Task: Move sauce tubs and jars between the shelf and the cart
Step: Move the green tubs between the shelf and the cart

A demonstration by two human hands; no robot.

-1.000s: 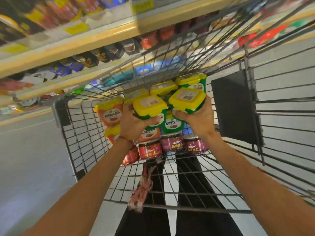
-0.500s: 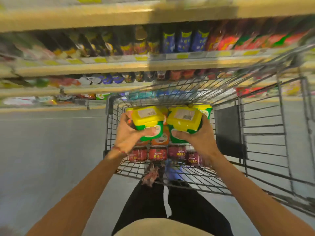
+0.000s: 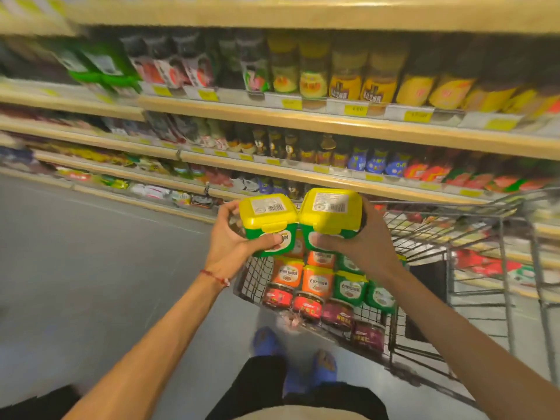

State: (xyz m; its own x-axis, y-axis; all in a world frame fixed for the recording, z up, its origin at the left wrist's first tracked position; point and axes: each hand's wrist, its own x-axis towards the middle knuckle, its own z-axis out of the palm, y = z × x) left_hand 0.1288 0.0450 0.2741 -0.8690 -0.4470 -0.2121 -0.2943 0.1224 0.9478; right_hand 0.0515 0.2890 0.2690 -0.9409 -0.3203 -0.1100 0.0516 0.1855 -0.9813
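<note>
Yellow-lidded tubs (image 3: 266, 210) in clamped fingers (image 3: 268, 241) of left hand (image 3: 230, 241), right hand (image 3: 360, 247); cart (image 3: 253, 275) below, shelves (image 3: 333, 125) ahead.

One tub (image 3: 268, 221) and the other tub (image 3: 330, 212) are smooth, shiny plastic, with white paper stickers (image 3: 268, 205) on the lids. The cart (image 3: 254, 280) is thin grey metal wire. The shelf (image 3: 333, 122) edge looks like pale wood. The floor (image 3: 91, 268) is smooth.
</note>
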